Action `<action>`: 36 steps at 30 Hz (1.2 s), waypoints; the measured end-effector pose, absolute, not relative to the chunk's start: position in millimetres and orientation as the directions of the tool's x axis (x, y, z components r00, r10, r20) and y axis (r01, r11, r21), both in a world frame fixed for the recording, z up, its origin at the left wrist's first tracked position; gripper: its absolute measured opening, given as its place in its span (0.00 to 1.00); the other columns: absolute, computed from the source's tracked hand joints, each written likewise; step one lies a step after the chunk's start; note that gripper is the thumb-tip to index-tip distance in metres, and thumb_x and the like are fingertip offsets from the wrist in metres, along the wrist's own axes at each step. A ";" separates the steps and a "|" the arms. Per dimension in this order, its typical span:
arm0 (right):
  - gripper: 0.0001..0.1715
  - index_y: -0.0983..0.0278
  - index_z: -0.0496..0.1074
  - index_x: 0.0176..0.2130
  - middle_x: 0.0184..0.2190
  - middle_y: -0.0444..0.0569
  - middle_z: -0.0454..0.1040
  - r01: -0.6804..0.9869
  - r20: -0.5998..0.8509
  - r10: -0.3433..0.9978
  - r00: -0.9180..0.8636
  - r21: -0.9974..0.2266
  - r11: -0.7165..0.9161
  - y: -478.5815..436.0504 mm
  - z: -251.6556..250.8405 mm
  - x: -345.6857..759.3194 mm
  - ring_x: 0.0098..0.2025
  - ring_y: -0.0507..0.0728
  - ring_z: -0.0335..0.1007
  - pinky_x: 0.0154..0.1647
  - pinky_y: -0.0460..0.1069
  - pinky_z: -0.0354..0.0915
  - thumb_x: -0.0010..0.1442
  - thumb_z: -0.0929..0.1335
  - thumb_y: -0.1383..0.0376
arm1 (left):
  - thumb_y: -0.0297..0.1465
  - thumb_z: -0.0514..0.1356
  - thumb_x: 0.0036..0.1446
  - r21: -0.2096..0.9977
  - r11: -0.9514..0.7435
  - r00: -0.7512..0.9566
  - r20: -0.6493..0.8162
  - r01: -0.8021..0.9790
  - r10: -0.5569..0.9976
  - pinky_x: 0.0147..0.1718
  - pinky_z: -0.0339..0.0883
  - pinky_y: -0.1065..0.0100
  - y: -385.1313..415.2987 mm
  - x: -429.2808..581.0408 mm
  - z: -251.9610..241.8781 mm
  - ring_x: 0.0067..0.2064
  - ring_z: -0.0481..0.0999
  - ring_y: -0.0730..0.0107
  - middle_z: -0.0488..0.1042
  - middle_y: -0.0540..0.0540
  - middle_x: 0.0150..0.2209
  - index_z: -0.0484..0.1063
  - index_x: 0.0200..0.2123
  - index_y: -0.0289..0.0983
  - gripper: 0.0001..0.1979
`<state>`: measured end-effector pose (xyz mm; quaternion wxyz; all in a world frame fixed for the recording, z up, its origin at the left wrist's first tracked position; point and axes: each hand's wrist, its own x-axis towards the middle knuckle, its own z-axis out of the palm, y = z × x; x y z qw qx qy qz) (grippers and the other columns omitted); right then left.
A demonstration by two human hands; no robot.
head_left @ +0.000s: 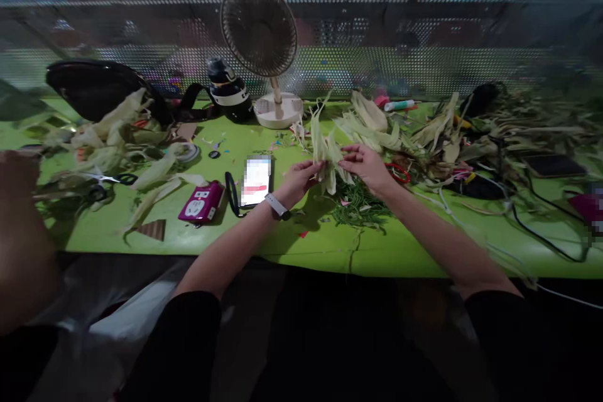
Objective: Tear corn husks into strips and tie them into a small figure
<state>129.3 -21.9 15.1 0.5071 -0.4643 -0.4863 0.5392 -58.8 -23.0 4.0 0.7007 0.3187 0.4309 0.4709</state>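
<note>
Both my hands meet over the middle of the green table point(292, 245). My left hand point(301, 181), with a white watch on the wrist, pinches the lower part of a bundle of pale corn husks point(326, 152). My right hand point(365, 165) grips the same bundle from the right, fingers closed on the leaves. The husks stand up and fan out above my fingers. A heap of thin green strands point(358, 204) lies on the table right beneath my hands.
A phone point(257, 181), a magenta power strip point(201, 202) and scissors point(106, 179) lie to the left among loose husks. A small fan point(261, 34) stands at the back before a perforated screen. More husks and cables crowd the right. Another person's arm point(21, 239) enters at far left.
</note>
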 end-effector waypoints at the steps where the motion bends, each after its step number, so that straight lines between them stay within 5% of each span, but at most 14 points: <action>1: 0.35 0.60 0.71 0.37 0.27 0.39 0.74 -0.110 -0.042 0.997 -0.059 -0.993 -0.048 -22.4 12.7 125.6 0.31 0.51 0.71 0.36 0.50 0.70 0.31 0.84 0.56 | 0.28 0.76 0.43 0.841 0.357 0.182 -0.309 -0.406 0.934 0.28 0.68 0.75 -23.3 -56.3 4.9 0.29 0.74 0.79 0.80 0.50 0.29 0.81 0.28 0.35 0.09; 11: 0.38 0.61 0.68 0.36 0.22 0.36 0.70 0.013 -0.020 0.998 -0.064 -1.000 -0.019 -21.7 -1.2 122.8 0.26 0.50 0.65 0.30 0.48 0.63 0.28 0.84 0.54 | 0.24 0.73 0.47 0.756 0.401 0.216 -0.338 -0.517 0.916 0.27 0.70 0.74 -24.5 -49.9 6.4 0.26 0.75 0.78 0.80 0.51 0.27 0.80 0.30 0.34 0.06; 17: 0.31 0.62 0.70 0.26 0.23 0.41 0.70 0.128 -0.016 0.994 -0.110 -0.992 -0.002 -29.7 0.0 123.2 0.28 0.53 0.65 0.32 0.50 0.63 0.33 0.82 0.47 | 0.27 0.75 0.44 0.765 0.391 0.262 -0.294 -0.511 0.919 0.27 0.70 0.74 -24.6 -52.5 -3.0 0.26 0.76 0.78 0.80 0.51 0.27 0.81 0.31 0.34 0.09; 27: 0.32 0.61 0.70 0.28 0.24 0.42 0.74 0.091 -0.123 0.981 -0.149 -0.990 -0.110 -20.4 7.2 125.6 0.25 0.52 0.66 0.28 0.50 0.64 0.33 0.82 0.46 | 0.27 0.75 0.45 0.774 0.379 0.242 -0.294 -0.508 0.925 0.32 0.72 0.72 -24.3 -60.1 -2.2 0.30 0.77 0.77 0.82 0.48 0.30 0.83 0.31 0.34 0.08; 33: 0.28 0.61 0.70 0.27 0.24 0.40 0.70 0.184 0.119 0.993 -0.007 -0.976 0.119 -15.9 9.6 132.8 0.29 0.51 0.63 0.34 0.50 0.62 0.42 0.79 0.44 | 0.28 0.76 0.44 0.757 0.395 0.211 -0.334 -0.520 0.919 0.31 0.72 0.72 -23.6 -61.7 -4.1 0.30 0.77 0.77 0.83 0.48 0.31 0.82 0.30 0.35 0.09; 36: 0.27 0.61 0.71 0.28 0.25 0.40 0.68 0.092 0.092 0.996 0.013 -0.992 0.091 -14.6 17.5 140.4 0.29 0.50 0.60 0.33 0.49 0.61 0.41 0.80 0.46 | 0.31 0.77 0.42 0.762 0.387 0.192 -0.337 -0.519 0.922 0.30 0.71 0.72 -24.8 -61.9 -5.3 0.29 0.76 0.77 0.82 0.48 0.31 0.82 0.30 0.36 0.11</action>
